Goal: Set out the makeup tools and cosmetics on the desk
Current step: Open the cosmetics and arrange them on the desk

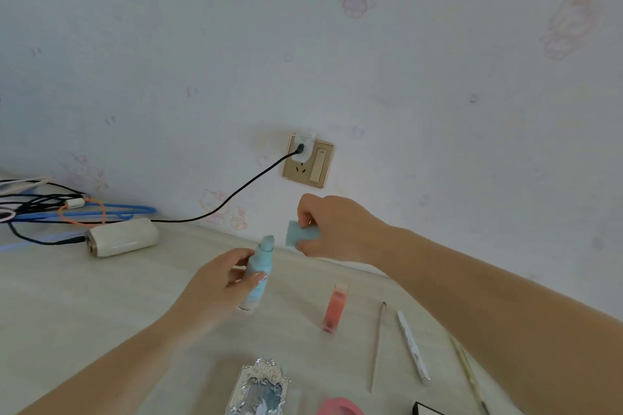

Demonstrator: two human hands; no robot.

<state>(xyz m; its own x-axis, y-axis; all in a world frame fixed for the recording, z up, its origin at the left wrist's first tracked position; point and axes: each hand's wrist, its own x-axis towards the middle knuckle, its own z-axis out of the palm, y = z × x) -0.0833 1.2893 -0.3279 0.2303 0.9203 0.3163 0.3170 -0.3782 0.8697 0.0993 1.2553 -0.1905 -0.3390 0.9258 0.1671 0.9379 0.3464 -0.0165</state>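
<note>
The left hand grips a light blue cosmetic tube, fingers and thumb curled round its body, holding it tilted above the desk with its bare nozzle at 12 o'clock. Just off the nozzle, at about 1 o'clock from it and not touching, the right hand pinches the tube's blue cap between thumb and fingertips.

The desk is pale with a faint grain. On it, at 5 o'clock from the tube, lies a pink lip gloss; farther toward 4 o'clock lie a thin brown pencil, a white pen-shaped liner and a slim yellowish stick, well apart from one another. At 6 o'clock an ornate silver compact lies beside a pink object cut by the edge.

At 9 o'clock a cream power bank sits amid tangled cables. A black cord runs up to a gold wall socket on wallpaper printed with faint pink cartoon cats.
</note>
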